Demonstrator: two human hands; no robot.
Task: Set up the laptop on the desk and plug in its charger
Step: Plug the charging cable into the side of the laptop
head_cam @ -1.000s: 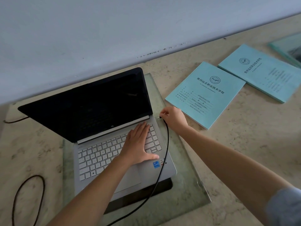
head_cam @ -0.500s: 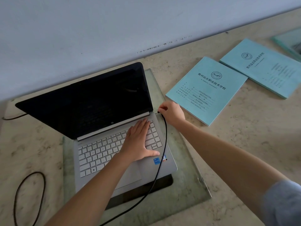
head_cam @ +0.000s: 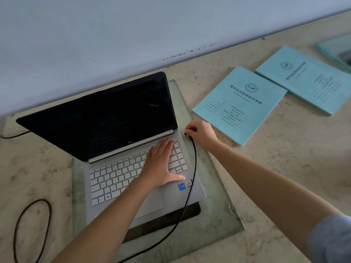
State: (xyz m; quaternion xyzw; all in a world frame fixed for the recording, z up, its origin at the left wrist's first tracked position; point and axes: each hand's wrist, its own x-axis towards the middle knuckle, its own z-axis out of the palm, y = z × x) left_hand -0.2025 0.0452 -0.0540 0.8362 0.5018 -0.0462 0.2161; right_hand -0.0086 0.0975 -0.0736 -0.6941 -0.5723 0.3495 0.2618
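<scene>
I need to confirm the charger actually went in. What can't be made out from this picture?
- Head view: the port on the laptop faces sideways; whether the plug is seated is unclear.
- The right hand covers the plug's body.
- The charger cable runs off the bottom edge; its far end is unseen.
- The blue booklet has small print, too fine to read.

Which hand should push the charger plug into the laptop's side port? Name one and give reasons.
Right. The right hand already pinches the charger plug at the laptop's right edge, tip seemingly not yet seated. The left hand lies flat on the keyboard, bracing the laptop.
</scene>
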